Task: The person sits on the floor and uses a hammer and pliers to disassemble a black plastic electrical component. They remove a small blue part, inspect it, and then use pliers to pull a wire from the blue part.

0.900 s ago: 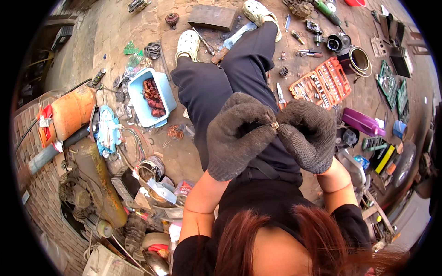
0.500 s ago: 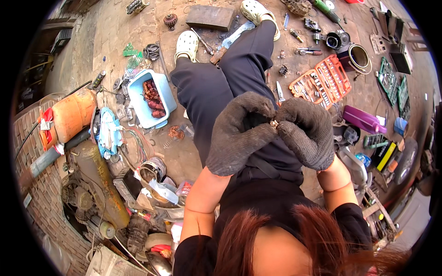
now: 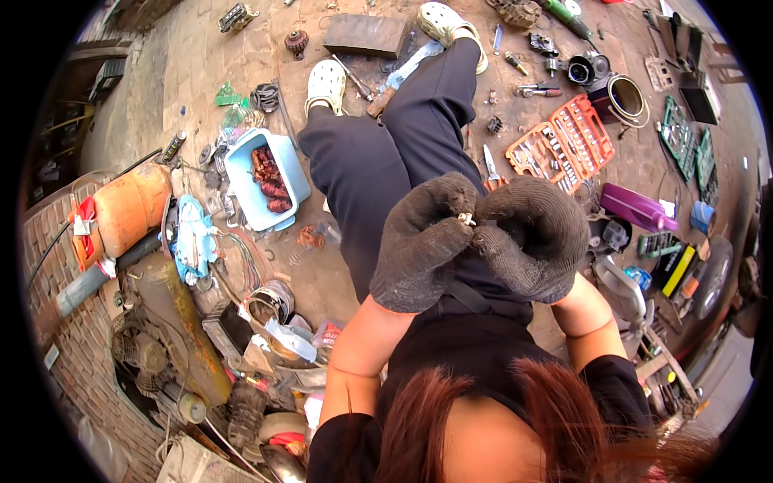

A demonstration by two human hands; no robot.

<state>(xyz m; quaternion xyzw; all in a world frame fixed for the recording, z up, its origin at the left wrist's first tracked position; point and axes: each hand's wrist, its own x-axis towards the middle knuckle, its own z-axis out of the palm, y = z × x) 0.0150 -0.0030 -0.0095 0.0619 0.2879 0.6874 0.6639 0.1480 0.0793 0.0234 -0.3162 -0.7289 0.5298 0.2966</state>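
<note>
Both my hands wear dark grey knit gloves and meet fingertip to fingertip above my lap. My left hand is closed in a pinch on a small, pale, brass-coloured metal piece, too small to name. Close against it, my right hand is closed too, thumb and fingers curled together beside the piece. The gloves hide whatever lies between its fingertips. Scissors with orange handles lie on the ground just beyond my hands, partly covered by the right glove.
An orange socket set case lies open ahead to the right, near a purple container. To the left stand a light-blue basin holding copper windings, and an orange tank. A metal block sits between my feet.
My hands have shifted slightly. The small metal piece has moved a little left and now shows at my left fingertips, while my right hand has turned, its fingers curling more.
</note>
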